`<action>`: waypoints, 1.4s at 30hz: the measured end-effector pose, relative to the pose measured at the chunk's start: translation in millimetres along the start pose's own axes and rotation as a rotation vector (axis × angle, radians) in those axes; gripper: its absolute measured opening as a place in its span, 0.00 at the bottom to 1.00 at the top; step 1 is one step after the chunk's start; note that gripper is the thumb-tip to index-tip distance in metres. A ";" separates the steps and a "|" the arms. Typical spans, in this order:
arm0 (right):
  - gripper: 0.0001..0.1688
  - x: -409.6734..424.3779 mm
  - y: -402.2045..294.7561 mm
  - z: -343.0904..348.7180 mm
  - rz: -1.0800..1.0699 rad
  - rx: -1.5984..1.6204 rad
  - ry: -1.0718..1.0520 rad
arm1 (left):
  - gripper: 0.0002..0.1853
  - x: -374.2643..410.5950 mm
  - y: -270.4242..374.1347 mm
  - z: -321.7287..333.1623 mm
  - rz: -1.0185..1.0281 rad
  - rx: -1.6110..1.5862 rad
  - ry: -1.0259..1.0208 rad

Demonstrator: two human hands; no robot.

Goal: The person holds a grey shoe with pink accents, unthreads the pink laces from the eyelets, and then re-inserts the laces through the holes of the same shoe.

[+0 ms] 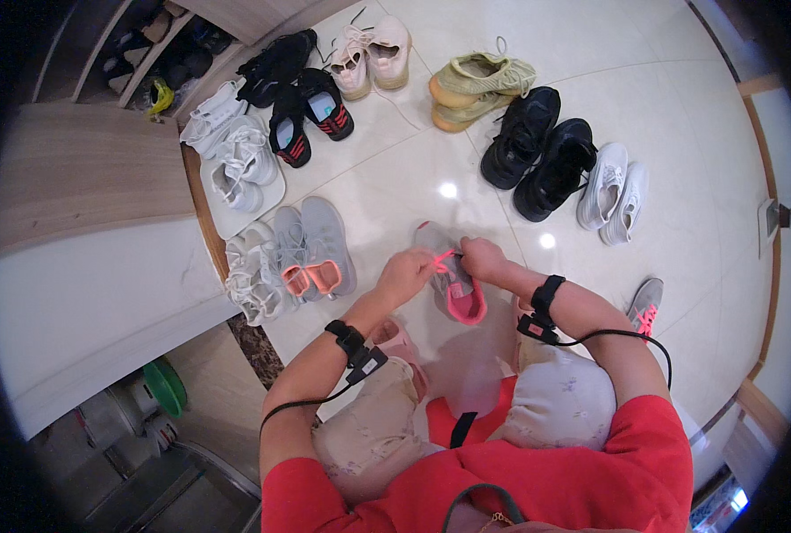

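On the tiled floor before me rests a grey sneaker [467,308] with a pink lining, its toe pointing away from me. My left hand [405,274] pinches its bright pink shoelace [443,258] at the shoe's left side. My right hand [482,258] is closed at the right side of the laces, its fingertips against a lace; part of that grip is hidden. A grey sneaker with pink laces [646,306] lies apart at the right, partly behind my right forearm.
Grey shoes with orange lining [329,246] and white shoes [255,273] stand at left. Farther off are black-and-red shoes [329,106], pale pink sneakers [390,60], yellow-green shoes [462,113], black shoes [519,143] and white shoes [605,186]. A wooden shoe cabinet [102,160] borders the left.
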State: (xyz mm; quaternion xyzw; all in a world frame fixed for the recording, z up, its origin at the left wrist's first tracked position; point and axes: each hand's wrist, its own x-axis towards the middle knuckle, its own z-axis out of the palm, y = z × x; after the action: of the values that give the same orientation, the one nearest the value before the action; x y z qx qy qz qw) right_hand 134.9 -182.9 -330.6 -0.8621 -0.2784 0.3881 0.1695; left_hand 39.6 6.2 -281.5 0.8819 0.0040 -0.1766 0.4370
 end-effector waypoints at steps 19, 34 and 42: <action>0.14 -160.6 -168.9 -217.3 -0.952 0.924 0.667 | 0.13 -76.6 251.5 -163.1 0.329 -0.686 0.529; 0.12 -193.7 -193.5 -239.6 -0.897 0.730 0.642 | 0.08 -91.8 263.5 -168.0 0.276 -0.418 0.559; 0.08 -191.5 -189.7 -238.3 -0.865 0.815 0.674 | 0.10 -82.8 266.9 -162.1 0.280 -0.588 0.562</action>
State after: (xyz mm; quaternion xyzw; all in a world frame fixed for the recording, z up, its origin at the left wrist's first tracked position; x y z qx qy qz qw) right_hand 146.6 -168.7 28.7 -0.6144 -0.3616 0.0695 0.6978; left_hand 55.0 -21.4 40.0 0.7257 0.0531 0.1403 0.6714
